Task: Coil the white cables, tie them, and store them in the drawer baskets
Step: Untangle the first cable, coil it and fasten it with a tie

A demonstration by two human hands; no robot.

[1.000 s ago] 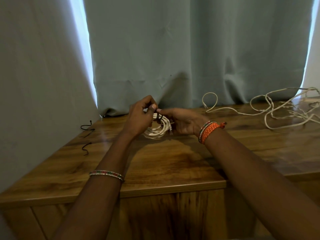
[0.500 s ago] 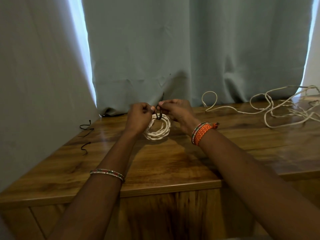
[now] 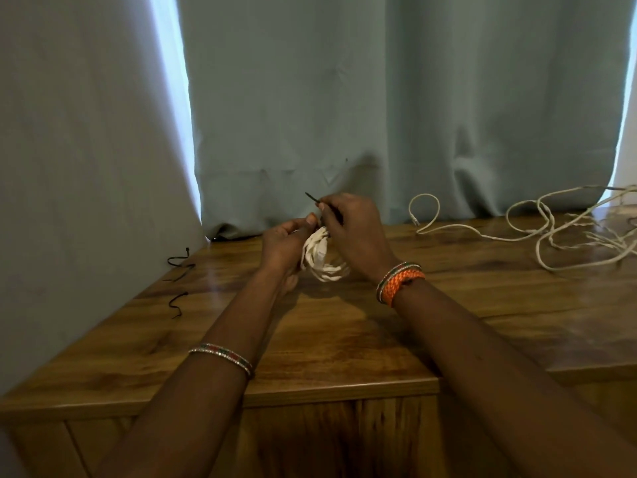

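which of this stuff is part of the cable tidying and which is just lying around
In the job:
- coiled white cable, held in left hand
- black tie, pinched by right hand
- loose white cables, uncoiled
- spare black ties

Just there:
- wooden cabinet top
- curtain

Dim room, daylight at the curtain edges

Bright slits flank the curtain [image 3: 344, 98]; the tabletop [image 3: 344, 339] shows soft glare and arm shadows; the picture is slightly soft, bowed at its edges.
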